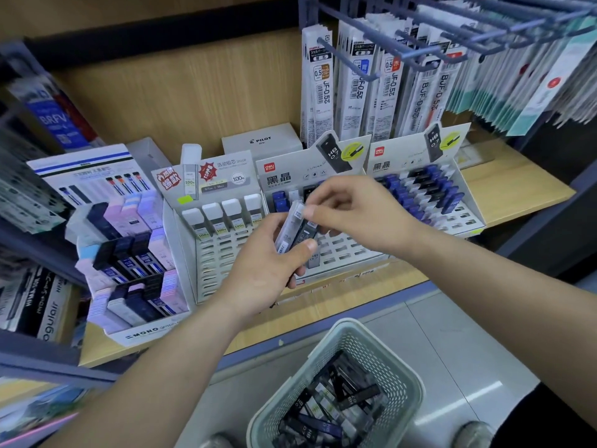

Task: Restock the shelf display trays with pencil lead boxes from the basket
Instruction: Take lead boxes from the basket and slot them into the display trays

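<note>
My left hand [268,266] grips a small bunch of pencil lead boxes [295,232], clear and dark ones, in front of the middle display tray [349,250]. My right hand [352,211] pinches the top end of one clear box in that bunch. The middle tray has blue and black boxes at its back rows and open slots in front. The tray to the right [458,218] is mostly filled with blue, black and white boxes. A pale green basket [400,367] on the floor below holds several more lead boxes [336,405].
A white slotted tray [210,263] with white-capped boxes stands left of the middle one, and a stepped Mono display [129,253] sits further left. Refill packs hang on hooks [387,85] above. The wooden shelf edge [355,286] runs under my hands.
</note>
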Action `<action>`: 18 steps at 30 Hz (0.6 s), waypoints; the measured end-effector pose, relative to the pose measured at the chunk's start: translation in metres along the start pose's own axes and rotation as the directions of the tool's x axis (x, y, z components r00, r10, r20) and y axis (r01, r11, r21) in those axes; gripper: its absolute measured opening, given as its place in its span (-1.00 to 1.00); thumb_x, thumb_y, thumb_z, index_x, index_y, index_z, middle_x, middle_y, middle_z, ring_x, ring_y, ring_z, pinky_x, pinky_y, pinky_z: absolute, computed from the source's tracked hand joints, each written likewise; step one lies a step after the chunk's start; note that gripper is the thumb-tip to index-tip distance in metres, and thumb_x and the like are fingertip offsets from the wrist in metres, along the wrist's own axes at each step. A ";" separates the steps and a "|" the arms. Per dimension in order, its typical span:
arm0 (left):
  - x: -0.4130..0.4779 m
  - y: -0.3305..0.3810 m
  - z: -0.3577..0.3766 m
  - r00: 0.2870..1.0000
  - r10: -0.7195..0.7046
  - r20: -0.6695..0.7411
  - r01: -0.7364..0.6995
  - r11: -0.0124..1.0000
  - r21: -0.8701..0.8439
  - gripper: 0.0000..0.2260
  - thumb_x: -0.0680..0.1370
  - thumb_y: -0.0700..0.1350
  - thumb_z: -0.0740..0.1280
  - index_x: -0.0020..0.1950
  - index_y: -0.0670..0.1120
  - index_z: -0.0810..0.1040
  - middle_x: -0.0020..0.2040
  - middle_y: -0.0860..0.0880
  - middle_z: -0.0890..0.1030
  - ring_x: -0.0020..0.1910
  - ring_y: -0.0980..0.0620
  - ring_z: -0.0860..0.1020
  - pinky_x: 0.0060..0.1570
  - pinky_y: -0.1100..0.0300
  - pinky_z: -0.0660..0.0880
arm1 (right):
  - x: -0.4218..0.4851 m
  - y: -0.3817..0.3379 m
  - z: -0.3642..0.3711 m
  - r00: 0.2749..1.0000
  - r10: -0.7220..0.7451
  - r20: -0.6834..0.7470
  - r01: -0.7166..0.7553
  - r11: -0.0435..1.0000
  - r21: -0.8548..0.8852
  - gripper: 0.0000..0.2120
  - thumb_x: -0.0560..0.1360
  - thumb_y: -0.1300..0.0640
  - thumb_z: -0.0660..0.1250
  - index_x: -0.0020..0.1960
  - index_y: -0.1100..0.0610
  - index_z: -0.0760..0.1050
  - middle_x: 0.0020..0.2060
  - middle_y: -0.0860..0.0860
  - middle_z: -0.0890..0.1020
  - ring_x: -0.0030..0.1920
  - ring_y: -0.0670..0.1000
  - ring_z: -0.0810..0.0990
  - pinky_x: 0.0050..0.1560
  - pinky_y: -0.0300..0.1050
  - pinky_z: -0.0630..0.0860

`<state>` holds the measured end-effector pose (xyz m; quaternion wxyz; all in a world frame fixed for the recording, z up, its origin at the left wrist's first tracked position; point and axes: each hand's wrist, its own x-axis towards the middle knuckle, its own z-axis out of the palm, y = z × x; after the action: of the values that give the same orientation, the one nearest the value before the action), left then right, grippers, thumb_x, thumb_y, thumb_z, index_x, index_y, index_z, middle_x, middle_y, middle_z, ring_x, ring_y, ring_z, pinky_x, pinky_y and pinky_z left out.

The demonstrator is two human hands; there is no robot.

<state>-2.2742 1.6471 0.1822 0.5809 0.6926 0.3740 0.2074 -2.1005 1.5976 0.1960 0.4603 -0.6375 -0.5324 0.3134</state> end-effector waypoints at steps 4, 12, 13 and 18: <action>0.000 -0.001 0.003 1.000 -0.003 0.006 0.003 1.000 -0.017 -0.77 0.61 -0.15 0.36 0.25 -0.03 0.47 -0.37 0.06 0.56 -0.47 0.13 0.49 -0.44 0.25 0.48 | -0.003 0.000 -0.002 0.997 0.064 0.033 -0.067 0.994 0.092 -0.79 0.46 0.27 0.50 0.05 0.29 0.56 -0.29 0.11 0.64 -0.33 -0.01 0.63 -0.18 -0.10 0.66; 0.002 -0.004 0.003 1.000 -0.015 0.018 0.016 0.999 -0.049 -0.85 0.66 -0.12 0.26 0.23 -0.02 0.47 -0.26 -0.05 0.56 -0.48 0.09 0.49 -0.45 0.23 0.46 | 0.000 0.006 -0.018 0.993 0.093 -0.077 -0.077 0.979 0.187 -0.93 0.57 0.30 0.36 0.03 0.18 0.58 -0.18 0.13 0.58 -0.35 0.01 0.62 -0.33 -0.15 0.56; 0.002 -0.005 0.003 1.000 -0.013 0.022 0.014 0.999 -0.052 -0.85 0.66 -0.12 0.26 0.23 -0.02 0.47 -0.21 -0.07 0.57 -0.45 0.08 0.49 -0.44 0.21 0.47 | 0.000 0.006 -0.019 0.993 0.099 -0.063 -0.083 0.973 0.214 -0.94 0.57 0.30 0.36 0.02 0.19 0.57 -0.18 0.13 0.57 -0.35 0.02 0.62 -0.30 -0.13 0.58; 0.004 -0.007 0.003 0.999 -0.006 0.032 0.008 0.998 -0.058 -0.87 0.67 -0.09 0.24 0.22 0.02 0.47 -0.20 -0.08 0.58 -0.42 0.07 0.50 -0.41 0.17 0.47 | 0.002 0.010 -0.018 0.991 0.106 -0.085 -0.089 0.978 0.188 -0.84 0.52 0.16 0.45 -0.13 0.19 0.51 -0.28 0.11 0.59 -0.31 0.04 0.59 -0.19 -0.05 0.61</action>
<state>-2.2710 1.6487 0.1741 0.6075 0.6772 0.3608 0.2051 -2.0799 1.5952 0.1936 0.5261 -0.6317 -0.4469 0.3528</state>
